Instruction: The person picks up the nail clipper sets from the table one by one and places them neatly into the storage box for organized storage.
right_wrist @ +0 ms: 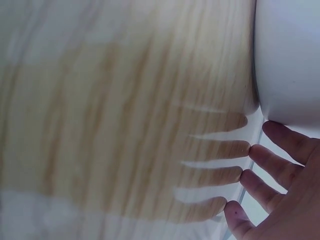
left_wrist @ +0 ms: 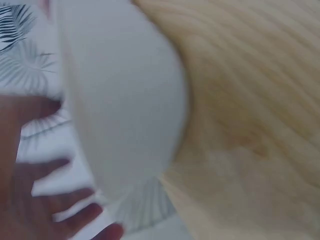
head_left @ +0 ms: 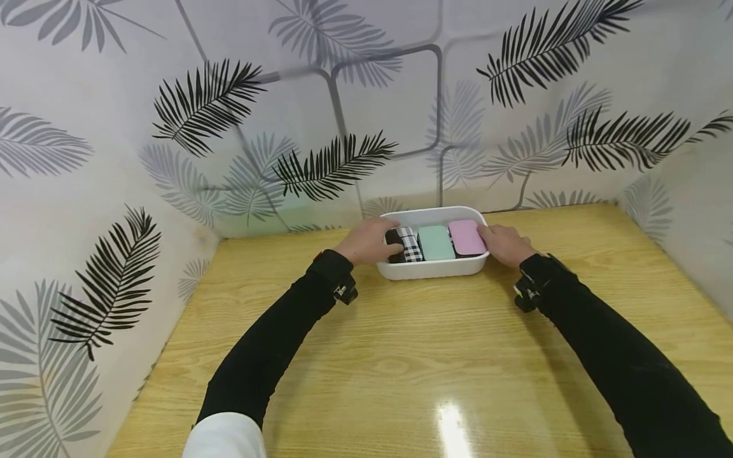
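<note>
A white oblong tub (head_left: 434, 270) stands near the table's back edge. Inside are a black item (head_left: 394, 240), a black-and-white checked item (head_left: 410, 244), a mint-green item (head_left: 436, 243) and a pink item (head_left: 466, 238); their kind is unclear. Over the tub's left end is my left hand (head_left: 369, 242), fingers spread by the black item. In the left wrist view its fingers blur beside the tub wall (left_wrist: 125, 95). At the right end, my right hand (head_left: 506, 245) touches the tub, reaching over the rim by the pink item. Its spread fingertips (right_wrist: 240, 212) meet the glossy table.
The wooden table (head_left: 389, 356) has a glossy surface that mirrors the right fingers. Behind it hangs a leaf-patterned wall covering (head_left: 395, 114), close behind the tub, with more of it along both sides.
</note>
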The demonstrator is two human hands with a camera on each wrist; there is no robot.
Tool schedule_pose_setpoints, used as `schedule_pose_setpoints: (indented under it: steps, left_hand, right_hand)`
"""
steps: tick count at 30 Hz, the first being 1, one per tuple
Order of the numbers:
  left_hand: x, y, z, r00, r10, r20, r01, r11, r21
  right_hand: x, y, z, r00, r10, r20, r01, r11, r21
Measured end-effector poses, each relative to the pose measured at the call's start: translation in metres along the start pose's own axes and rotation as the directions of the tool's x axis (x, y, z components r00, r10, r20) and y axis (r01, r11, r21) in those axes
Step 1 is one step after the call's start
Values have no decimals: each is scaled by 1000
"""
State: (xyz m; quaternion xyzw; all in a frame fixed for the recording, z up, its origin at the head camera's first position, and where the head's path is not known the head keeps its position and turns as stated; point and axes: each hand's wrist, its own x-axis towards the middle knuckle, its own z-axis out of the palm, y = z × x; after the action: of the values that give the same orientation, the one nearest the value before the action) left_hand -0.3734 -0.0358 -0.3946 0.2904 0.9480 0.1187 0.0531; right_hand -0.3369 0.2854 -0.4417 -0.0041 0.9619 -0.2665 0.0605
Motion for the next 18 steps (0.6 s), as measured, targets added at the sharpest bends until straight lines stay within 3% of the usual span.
schedule_pose_setpoints:
  steps: [3, 5, 12, 18]
  left_hand:
    - [-6, -6, 7, 985, -105, -134, 115, 991, 72]
    - [-9, -10, 13, 972, -160, -173, 181, 977, 112]
    - [-7, -10, 22, 956, -208, -204, 246, 953, 178]
    - [8, -16, 29, 929, -293, -226, 317, 945, 76]
  right_hand:
    - [0, 0, 1, 1000, -3, 6, 3, 1000, 13]
    - [0, 1, 2, 1000, -2, 4, 2, 1000, 10]
    - [4, 1, 1, 997, -14, -70, 11, 999, -34]
    - [10, 2, 2, 990, 8, -143, -11, 1000, -20]
